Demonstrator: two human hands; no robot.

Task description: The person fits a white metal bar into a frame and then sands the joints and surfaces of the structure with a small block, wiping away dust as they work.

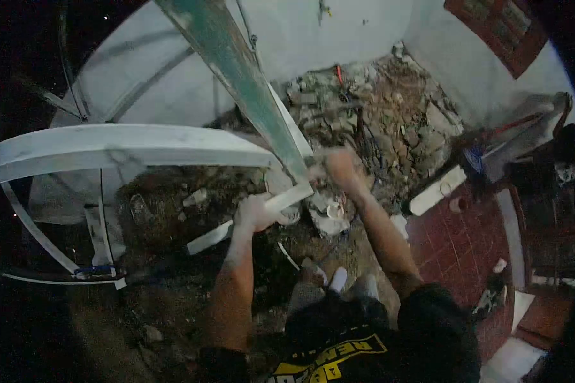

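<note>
My left hand (255, 214) is closed around a pale flat strip (209, 239) that slants up to the right. The strip's upper end meets the foot of a worn green post (243, 86), which leans down from the top of the view. To the right of that joint is my right hand (344, 171), closed and blurred by motion. A greyish shape by its fingers is too smeared to name. A long white beam (134, 145) reaches from the left toward the post, above my left hand.
Broken rubble (390, 108) is heaped against the white wall (358, 32). Red floor tiles (453, 236) lie at the right, with a white board (437, 190) at their edge. A thin curved frame (38, 226) stands at the left. My feet (338, 279) are on dirt.
</note>
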